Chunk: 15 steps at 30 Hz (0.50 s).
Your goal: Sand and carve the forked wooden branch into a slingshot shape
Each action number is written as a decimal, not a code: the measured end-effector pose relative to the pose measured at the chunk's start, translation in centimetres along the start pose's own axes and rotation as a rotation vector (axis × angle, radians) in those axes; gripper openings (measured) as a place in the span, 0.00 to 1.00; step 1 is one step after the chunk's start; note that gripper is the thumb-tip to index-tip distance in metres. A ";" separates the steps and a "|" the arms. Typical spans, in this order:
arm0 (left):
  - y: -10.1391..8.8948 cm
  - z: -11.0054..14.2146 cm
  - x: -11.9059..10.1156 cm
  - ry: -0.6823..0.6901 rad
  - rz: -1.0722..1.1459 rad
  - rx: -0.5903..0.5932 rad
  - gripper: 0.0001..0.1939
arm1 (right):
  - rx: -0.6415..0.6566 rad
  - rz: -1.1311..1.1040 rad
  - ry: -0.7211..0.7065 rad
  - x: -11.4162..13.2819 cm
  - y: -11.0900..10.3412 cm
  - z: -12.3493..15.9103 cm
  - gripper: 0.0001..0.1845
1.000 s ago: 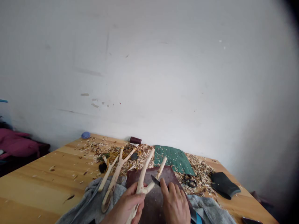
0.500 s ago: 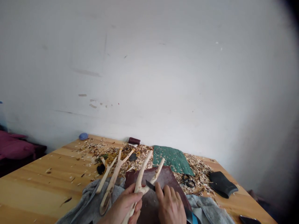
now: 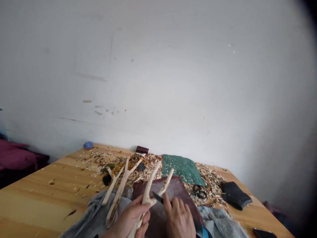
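My left hand (image 3: 135,216) is wrapped round the lower stem of a peeled forked stick (image 3: 149,185), whose two prongs point up and away. In my right hand (image 3: 179,216) is a knife (image 3: 158,197) with a dark blade, its handle mostly hidden by the fingers. The blade lies against the right prong, close to the crotch of the fork. Below both hands is a dark maroon sheet (image 3: 180,191). Two more peeled forked sticks, a longer one (image 3: 122,186) and a shorter one (image 3: 110,191), lie to the left on a grey cloth (image 3: 90,211).
Wood shavings (image 3: 210,177) cover the back of the wooden table (image 3: 32,198). Among them are a green cloth (image 3: 182,168), scissors (image 3: 200,192) and a maroon spool (image 3: 142,149). A black pouch-like item (image 3: 235,195) lies right, a phone-like object (image 3: 264,233) front right, a blue ball (image 3: 88,145) far left.
The knife and my right hand have slid down the right prong toward the crotch. My left hand keeps its hold on the forked stick. The view has shifted slightly.
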<state>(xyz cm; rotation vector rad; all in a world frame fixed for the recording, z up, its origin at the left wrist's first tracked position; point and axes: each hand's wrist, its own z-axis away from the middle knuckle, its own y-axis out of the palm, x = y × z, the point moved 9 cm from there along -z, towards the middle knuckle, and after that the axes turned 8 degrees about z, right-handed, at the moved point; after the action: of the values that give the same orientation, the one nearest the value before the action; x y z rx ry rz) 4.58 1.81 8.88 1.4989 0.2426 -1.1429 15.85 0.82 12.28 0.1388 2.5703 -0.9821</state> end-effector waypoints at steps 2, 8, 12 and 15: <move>0.2 0.0 0.1 -0.003 0.000 0.006 0.23 | -0.020 0.022 0.020 -0.8 0.0 -0.3 0.25; 0.2 -0.1 -0.2 0.002 -0.022 0.010 0.22 | -0.007 -0.057 0.041 -1.8 1.1 -0.4 0.29; 0.1 -0.2 -0.3 0.009 -0.028 0.028 0.22 | -0.007 -0.206 0.082 -1.9 2.6 0.2 0.28; -0.1 -0.3 -0.5 0.031 -0.067 0.040 0.22 | -0.053 -0.280 0.129 -2.5 3.3 0.4 0.27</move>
<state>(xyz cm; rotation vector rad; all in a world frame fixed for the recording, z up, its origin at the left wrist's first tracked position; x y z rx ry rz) 4.39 2.36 9.16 1.5548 0.2945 -1.1849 18.98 3.16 10.93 -0.1833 2.7844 -1.0293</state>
